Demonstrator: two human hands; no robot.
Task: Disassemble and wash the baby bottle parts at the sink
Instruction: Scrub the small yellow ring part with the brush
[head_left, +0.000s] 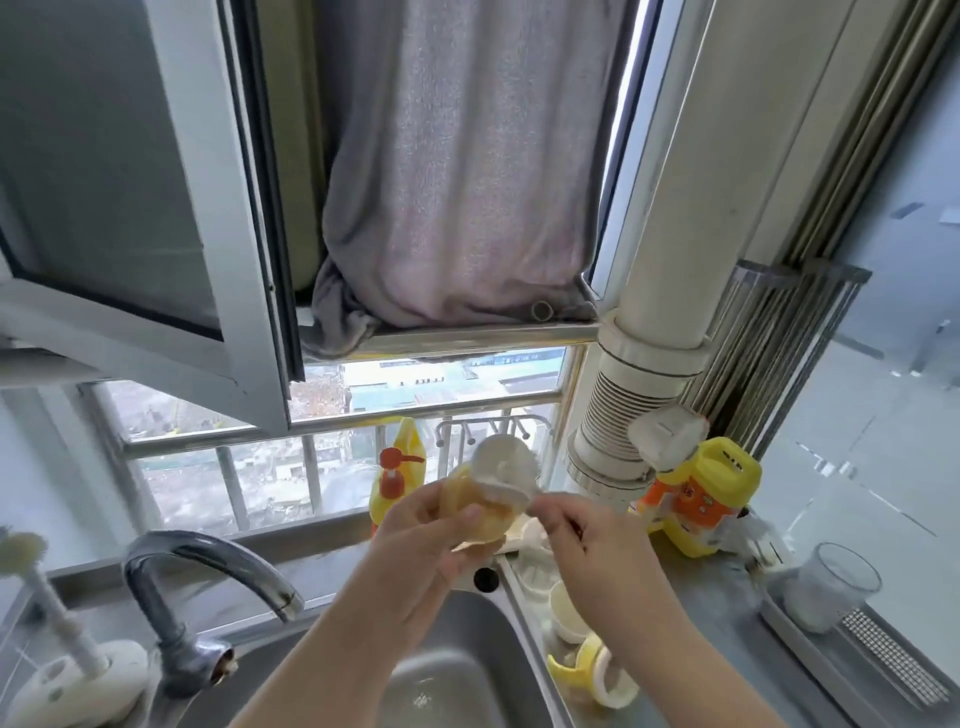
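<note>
Above the sink (467, 623), my left hand (426, 540) grasps the amber bottle (470, 512); my right hand (587, 540) pinches a white brush (501, 467) at its mouth. More parts (587, 670) lie on the bench (727, 623).

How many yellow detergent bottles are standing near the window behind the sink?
2. One yellow bottle with a red pump stands on the sill behind the left hand. The other, a yellow jug with an orange label, stands right of the sink. Others may be hidden behind the hands.

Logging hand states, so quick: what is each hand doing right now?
Left hand: fingers curled round the amber bottle.
Right hand: fingers pinching the white brush at the bottle's mouth.
</note>
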